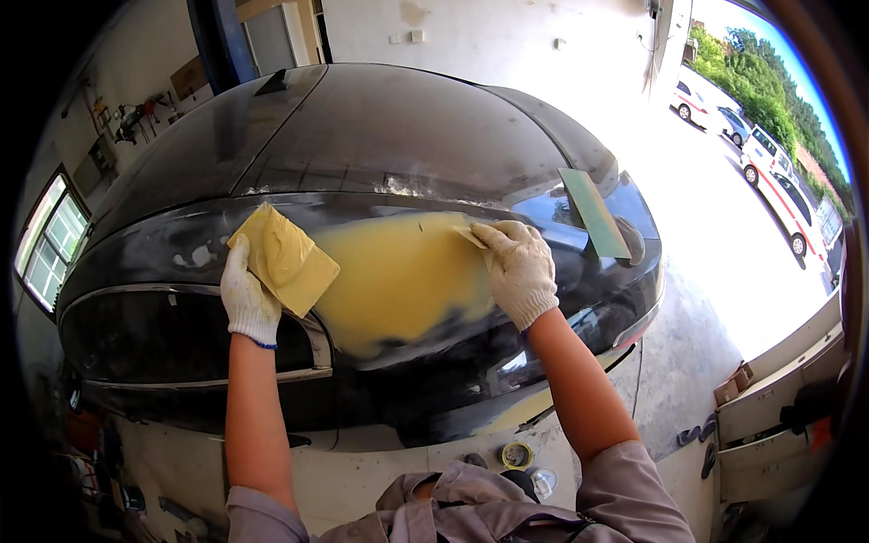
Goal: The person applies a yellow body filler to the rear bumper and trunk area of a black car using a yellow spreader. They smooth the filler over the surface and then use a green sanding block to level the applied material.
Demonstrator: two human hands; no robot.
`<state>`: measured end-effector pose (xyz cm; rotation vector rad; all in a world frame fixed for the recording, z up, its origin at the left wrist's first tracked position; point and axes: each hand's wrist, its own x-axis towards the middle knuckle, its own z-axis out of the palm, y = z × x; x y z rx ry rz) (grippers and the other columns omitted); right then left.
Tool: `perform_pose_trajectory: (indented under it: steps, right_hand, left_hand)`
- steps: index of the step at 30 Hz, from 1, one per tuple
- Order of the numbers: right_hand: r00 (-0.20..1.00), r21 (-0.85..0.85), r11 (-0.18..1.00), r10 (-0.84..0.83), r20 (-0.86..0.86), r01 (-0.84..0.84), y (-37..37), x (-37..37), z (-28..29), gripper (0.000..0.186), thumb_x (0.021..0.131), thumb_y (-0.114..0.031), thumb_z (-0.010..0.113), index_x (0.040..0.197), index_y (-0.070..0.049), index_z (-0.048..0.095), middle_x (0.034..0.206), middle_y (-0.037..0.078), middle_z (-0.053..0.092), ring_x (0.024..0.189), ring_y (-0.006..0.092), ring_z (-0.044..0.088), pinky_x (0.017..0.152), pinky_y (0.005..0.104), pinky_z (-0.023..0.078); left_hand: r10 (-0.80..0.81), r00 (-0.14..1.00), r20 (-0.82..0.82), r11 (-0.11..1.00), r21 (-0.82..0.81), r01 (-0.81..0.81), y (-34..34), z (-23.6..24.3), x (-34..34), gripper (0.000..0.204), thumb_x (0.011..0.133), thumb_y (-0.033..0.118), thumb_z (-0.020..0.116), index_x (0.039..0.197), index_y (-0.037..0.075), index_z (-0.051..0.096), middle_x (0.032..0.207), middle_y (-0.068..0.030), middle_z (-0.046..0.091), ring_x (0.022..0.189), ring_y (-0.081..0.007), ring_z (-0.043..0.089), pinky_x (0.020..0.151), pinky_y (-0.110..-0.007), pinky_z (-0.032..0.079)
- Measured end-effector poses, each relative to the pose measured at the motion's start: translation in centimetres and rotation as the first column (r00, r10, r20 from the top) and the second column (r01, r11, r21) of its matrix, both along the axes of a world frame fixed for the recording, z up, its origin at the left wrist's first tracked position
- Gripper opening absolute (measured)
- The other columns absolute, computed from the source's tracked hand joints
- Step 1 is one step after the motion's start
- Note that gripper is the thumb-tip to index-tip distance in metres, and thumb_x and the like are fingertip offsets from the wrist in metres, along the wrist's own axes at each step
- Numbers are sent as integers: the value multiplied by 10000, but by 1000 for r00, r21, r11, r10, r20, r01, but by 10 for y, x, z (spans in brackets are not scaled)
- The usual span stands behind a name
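A black car body (380, 127) fills the middle of the view, with a wide patch of yellow filler (398, 276) spread on its side panel. My left hand (246, 299), in a white knit glove, grips a flat board coated with yellow filler (285, 258) just left of the patch. My right hand (518, 271), also gloved, presses a small thin spreader (469, 235) against the patch's upper right edge. A green spreader (593, 213) rests on the car body to the right of that hand.
Round tape rolls and tins (518, 454) lie on the concrete floor below the car. A workbench with drawers (778, 398) stands at the right. A window (50, 240) is at the left, and parked cars (778, 195) are outside at the upper right.
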<state>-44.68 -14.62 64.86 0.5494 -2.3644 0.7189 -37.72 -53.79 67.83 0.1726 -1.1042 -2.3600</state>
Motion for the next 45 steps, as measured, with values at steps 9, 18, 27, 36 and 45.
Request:
perform_pose_trajectory:
  steps: [9,18,27,36,45]
  right_hand:
    - [993,4,999,36,-108,-35,6,2,-39,510,882,-18,651,1340,-199,786,1283,67,719,1258,360,636,1115,497,496]
    - [975,41,994,112,-191,-106,16,62,-117,530,826,-7,692,1324,-168,777,1314,94,678,1266,370,635,1145,568,482]
    - [976,57,993,112,-188,-103,3,59,-41,544,799,13,697,1308,-168,765,1263,54,724,1214,353,659,1107,526,499]
    - [996,65,998,23,-82,-18,-49,3,0,447,915,-95,652,1328,-194,793,1310,35,736,1253,338,651,1135,486,489]
    - [1000,38,999,5,-13,-5,-55,-4,5,416,970,-147,644,1354,-185,798,1288,78,733,1241,365,643,1100,485,508]
  left_hand:
    - [-7,999,32,1000,-26,8,4,1,-1,439,1179,315,524,1497,17,579,1433,-137,680,1303,-302,690,1103,-478,578]
    - [-28,999,18,999,-25,29,-2,-6,-7,436,1190,342,504,1492,43,603,1421,-120,698,1287,-301,704,1102,-490,578]
    - [-88,996,18,996,-31,88,-1,-3,-3,434,1184,334,507,1487,39,604,1401,-121,710,1267,-296,713,1086,-475,586]
    - [-100,995,15,994,-38,100,-3,0,-1,456,1183,340,502,1503,25,576,1417,-141,683,1293,-300,684,1120,-481,556]
    - [-122,992,8,992,3,122,1,5,0,445,1181,328,508,1493,20,583,1417,-139,686,1295,-303,687,1115,-484,559]
